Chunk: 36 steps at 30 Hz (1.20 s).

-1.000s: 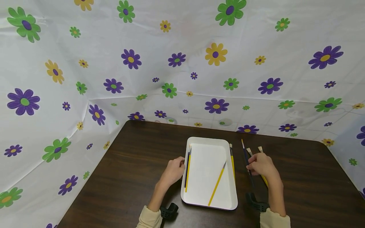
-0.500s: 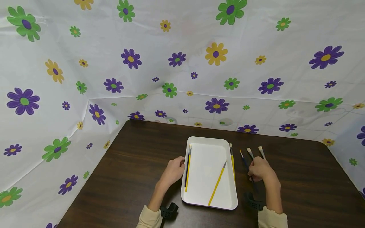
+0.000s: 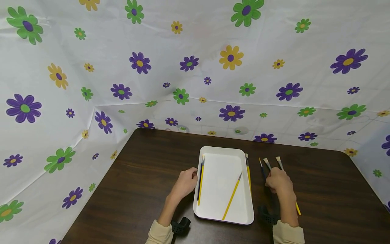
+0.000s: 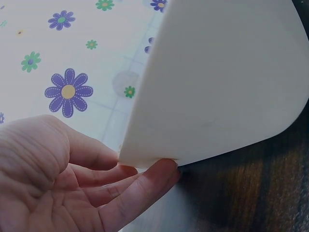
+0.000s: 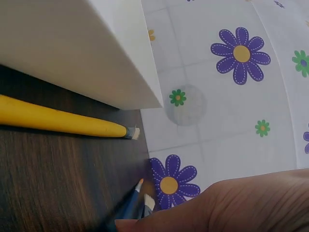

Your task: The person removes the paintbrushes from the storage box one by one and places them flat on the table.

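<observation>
White, smooth-sided and shallow, a rectangular tray with rounded corners [image 3: 219, 210] sits on a dark brown wood-grain table [image 3: 137, 189]. The left hand [image 3: 185, 182] is at its left wall, fingers bent, thumb close to the fingertips, holding the tray's edge between them; the left wrist view shows them meeting at a corner of the wall.

Inside the tray, a thin dark blue paintbrush [image 3: 200, 181] and a slim yellow paintbrush [image 3: 201, 183] lie side by side along the left wall. A second yellow paintbrush with a dark pointed tip [image 3: 232, 196] lies aslant in the right half, its handle end toward the near side. On the table just outside the right wall, close alongside it, is a flat yellow paintbrush with pale bristles [image 3: 248, 173].

Farther right, the right hand [image 3: 279, 181] bends down over three more: a dark blue paintbrush with an orange tip [image 3: 262, 167] at its fingers, then two pale-bristled flat brushes [image 3: 279, 162], their heads fanned apart beyond the knuckles. One yellow handle emerges beyond the wrist. The right fingertips are hidden, so whether they pinch the blue handle or merely touch it I cannot tell.

Black wrist mounts [image 3: 180, 226] and cream sleeves [image 3: 160, 233] show on both arms. Behind hangs white flower-printed sheeting [image 3: 170, 44].
</observation>
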Each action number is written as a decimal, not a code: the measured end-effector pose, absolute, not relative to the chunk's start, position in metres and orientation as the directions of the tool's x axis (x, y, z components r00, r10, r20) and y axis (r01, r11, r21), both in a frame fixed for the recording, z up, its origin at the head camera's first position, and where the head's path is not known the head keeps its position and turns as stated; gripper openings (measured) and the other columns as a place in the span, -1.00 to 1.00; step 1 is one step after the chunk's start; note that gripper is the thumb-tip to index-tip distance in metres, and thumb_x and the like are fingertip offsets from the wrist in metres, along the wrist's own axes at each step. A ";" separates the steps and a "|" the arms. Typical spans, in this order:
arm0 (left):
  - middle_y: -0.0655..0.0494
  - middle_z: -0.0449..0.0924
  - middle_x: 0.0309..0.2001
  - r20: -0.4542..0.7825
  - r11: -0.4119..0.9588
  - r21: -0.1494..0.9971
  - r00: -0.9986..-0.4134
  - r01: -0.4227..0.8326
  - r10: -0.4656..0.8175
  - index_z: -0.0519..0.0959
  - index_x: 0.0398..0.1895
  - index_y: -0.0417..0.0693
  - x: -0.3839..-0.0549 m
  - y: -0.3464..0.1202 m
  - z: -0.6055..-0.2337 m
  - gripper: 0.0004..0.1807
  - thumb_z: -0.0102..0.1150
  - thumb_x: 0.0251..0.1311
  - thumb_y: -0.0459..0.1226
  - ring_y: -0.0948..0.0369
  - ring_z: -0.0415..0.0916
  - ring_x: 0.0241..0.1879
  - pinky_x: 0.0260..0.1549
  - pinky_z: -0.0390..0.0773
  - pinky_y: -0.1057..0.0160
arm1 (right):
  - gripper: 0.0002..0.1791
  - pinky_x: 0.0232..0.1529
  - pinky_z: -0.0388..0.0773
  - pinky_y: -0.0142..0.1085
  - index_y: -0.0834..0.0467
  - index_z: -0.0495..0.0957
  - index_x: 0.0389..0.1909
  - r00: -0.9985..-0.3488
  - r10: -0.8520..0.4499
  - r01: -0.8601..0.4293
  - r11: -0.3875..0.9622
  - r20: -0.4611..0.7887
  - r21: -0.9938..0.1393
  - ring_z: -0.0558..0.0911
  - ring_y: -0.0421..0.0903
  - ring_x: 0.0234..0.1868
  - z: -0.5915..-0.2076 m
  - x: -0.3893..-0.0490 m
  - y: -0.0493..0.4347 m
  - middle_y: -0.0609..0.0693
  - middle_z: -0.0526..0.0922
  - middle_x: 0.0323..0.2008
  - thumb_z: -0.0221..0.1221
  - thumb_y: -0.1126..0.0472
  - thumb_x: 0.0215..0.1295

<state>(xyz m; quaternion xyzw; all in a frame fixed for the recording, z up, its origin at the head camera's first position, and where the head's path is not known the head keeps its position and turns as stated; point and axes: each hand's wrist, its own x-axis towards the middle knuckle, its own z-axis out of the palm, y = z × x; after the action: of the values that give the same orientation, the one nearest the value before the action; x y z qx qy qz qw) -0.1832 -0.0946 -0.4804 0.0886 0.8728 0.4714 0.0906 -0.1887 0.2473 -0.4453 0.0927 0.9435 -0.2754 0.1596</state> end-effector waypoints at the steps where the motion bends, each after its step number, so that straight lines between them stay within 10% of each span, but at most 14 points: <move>1: -0.08 0.61 -0.25 -0.076 0.538 0.840 -0.968 0.068 0.241 0.51 0.23 -0.44 -0.183 -0.095 -0.480 -0.64 -0.03 0.48 -0.43 0.18 0.47 -0.59 -0.60 0.44 0.24 | -0.86 -0.48 0.51 -0.17 0.34 0.55 -0.50 -0.934 0.090 0.259 0.839 -0.346 -0.479 0.56 -0.04 -0.57 -0.445 -0.189 0.247 0.10 0.54 -0.61 0.16 0.46 0.26; 18: -0.12 0.64 -0.19 -0.086 0.531 0.846 -0.967 0.056 0.239 0.50 0.25 -0.44 -0.184 -0.095 -0.481 -0.64 -0.03 0.48 -0.43 0.18 0.53 -0.57 -0.58 0.51 0.24 | -0.60 -0.62 0.24 -0.26 0.28 0.51 -0.62 -0.982 0.187 0.173 0.796 -0.037 -0.580 0.31 -0.08 -0.64 -0.436 -0.182 0.238 0.00 0.31 -0.69 0.11 0.26 0.50; 27: -0.14 0.65 -0.18 -0.082 0.525 0.849 -0.967 0.060 0.243 0.50 0.25 -0.44 -0.183 -0.095 -0.480 -0.63 -0.03 0.48 -0.44 0.16 0.55 -0.55 -0.56 0.55 0.22 | -0.60 -0.51 0.38 -0.17 0.55 0.61 -0.11 -0.975 0.221 0.161 0.784 0.028 -0.599 0.48 0.08 -0.44 -0.422 -0.181 0.227 0.22 0.56 -0.43 0.09 0.20 0.53; 36: -0.13 0.65 -0.18 -0.084 0.527 0.848 -0.965 0.061 0.247 0.50 0.25 -0.44 -0.184 -0.096 -0.481 -0.64 -0.03 0.49 -0.43 0.17 0.55 -0.55 -0.56 0.55 0.22 | -0.64 -0.32 0.56 0.00 0.51 0.61 -0.06 -0.978 0.202 0.124 0.766 0.052 -0.630 0.57 0.16 -0.31 -0.411 -0.179 0.210 0.30 0.65 -0.30 0.12 0.21 0.52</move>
<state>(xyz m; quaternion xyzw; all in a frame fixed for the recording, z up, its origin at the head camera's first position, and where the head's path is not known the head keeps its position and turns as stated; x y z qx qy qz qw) -0.1836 -0.0955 -0.4809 0.0887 0.8683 0.4783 0.0975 -0.1790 0.2097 -0.4111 0.0869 0.9379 -0.3306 -0.0585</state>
